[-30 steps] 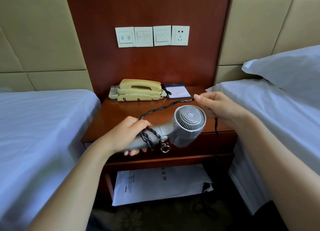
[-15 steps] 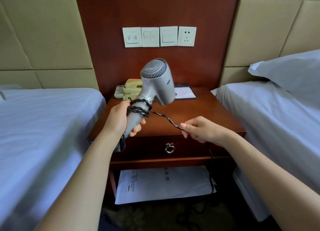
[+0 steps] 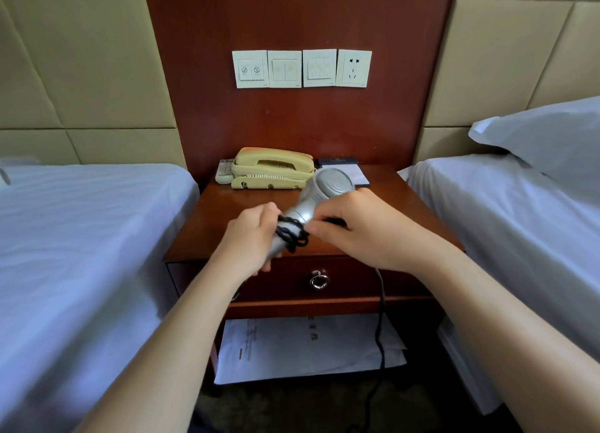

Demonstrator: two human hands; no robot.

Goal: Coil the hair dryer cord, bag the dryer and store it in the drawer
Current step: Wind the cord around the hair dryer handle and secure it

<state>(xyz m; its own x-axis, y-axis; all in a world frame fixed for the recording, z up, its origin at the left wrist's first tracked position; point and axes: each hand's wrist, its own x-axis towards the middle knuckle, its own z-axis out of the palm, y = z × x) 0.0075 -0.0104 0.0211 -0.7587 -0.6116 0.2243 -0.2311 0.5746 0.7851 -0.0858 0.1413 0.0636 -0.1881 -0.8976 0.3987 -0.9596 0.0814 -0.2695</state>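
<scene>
Left hand (image 3: 255, 237): fingers curled round the lower end of the dryer (image 3: 329, 185) handle, firm grip. Dryer is held in the air over the front of the counter (image 3: 224, 215), just above the drawer (image 3: 350, 280), and touches neither. It is tilted, with the handle down-left and the head up-right; the round grille faces up and away.

Cord (image 3: 292, 236): black and twisted, with several turns wound round the handle, bunched between the two hands.

Right hand (image 3: 370, 231): fingers curled, tips at the coil and against the handle, holding the cord. The loose run drops from under this hand, passes the drawer front and goes down to the floor. The exact pinch is hidden by the fingers.

Drawer is closed, with a ring pull (image 3: 319, 280) at its centre.

At the back of the counter sit a yellowed phone (image 3: 272, 169), a remote (image 3: 224, 171) to its left, and a notepad (image 3: 357, 173) to its right, partly behind the dryer head.

On the wall above are three switch plates (image 3: 284, 69) and a socket (image 3: 354, 68).

On the shelf under the drawer lies a white printed sheet (image 3: 308, 348).

Beds stand on both sides, with a pillow (image 3: 552, 137) on the right one.
</scene>
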